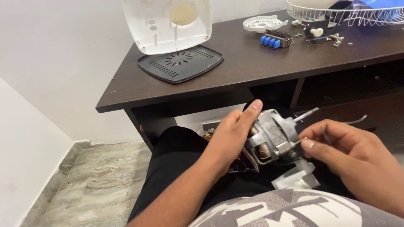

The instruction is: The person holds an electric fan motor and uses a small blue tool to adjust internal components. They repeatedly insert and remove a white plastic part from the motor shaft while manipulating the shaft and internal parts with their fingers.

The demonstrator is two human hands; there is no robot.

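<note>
Dark wooden table [252,71] ahead, bearing a white fan housing [168,23], black vented base plate [180,63], wire fan guard [349,12], blue-buttoned switch block [275,39], loose screws [336,38]. Fan motor [271,136] over the lap, below the table edge. Left hand [229,136] wraps the motor's rear. Right hand [341,145] pinches a thin metal pin [299,141] against the motor's front, shaft [306,113] pointing up-right.
</note>
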